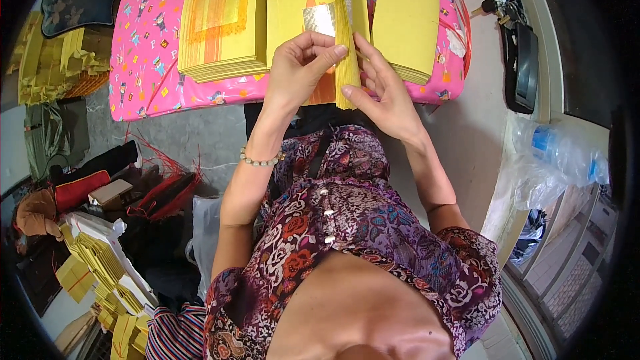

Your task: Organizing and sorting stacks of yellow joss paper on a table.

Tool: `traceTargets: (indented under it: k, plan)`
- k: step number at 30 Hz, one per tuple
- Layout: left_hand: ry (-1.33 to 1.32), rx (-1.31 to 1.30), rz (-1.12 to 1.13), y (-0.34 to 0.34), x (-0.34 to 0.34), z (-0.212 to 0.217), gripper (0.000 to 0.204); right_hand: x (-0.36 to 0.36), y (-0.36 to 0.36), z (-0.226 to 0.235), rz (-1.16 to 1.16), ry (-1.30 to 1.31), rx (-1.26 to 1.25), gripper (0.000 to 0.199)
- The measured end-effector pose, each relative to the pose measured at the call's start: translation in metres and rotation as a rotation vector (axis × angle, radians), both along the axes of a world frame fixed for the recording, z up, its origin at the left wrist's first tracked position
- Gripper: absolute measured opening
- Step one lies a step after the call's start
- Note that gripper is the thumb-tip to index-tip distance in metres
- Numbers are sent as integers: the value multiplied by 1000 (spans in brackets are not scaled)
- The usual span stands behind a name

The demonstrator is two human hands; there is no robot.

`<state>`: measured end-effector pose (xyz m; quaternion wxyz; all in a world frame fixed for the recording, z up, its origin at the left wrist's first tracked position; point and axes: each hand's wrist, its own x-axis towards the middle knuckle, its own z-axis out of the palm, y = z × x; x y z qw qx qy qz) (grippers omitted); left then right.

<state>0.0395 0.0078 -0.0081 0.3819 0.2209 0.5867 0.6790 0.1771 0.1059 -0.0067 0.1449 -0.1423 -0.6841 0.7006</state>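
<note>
Currently: yellow paper bundle [344,20] on edge, mid-desk [148,47], held two-handed.
Left hand [303,70]: grip closed, thumb and fingers at the bundle's edge; number of sheets caught, cannot tell. Right hand [389,97]: grip closed about the near end, thumb on the edge, fingers along the right side. Likely faults: sheets splaying if the right grip slackens; several sheets caught together, since they lie tightly packed; the near end, overhanging the desk's near edge, sagging if unsupported.
</note>
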Motion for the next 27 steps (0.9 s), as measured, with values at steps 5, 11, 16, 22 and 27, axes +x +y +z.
traceTargets:
  k: [5,11,16,22,27]
  plan:
    - [15,8,-7,1,0,-2,15,0,1,-3,15,16,-39,75]
    - [36,11,16,3,3,-4,16,1,3,-1,16,10,-34,74]
    - [54,-8,15,4,3,-3,17,2,3,-1,21,8,-76,72]
    - [78,3,7,5,4,-6,17,3,4,1,23,-1,-114,74]
    - [86,1,9,4,4,-6,18,4,8,0,31,26,-133,74]
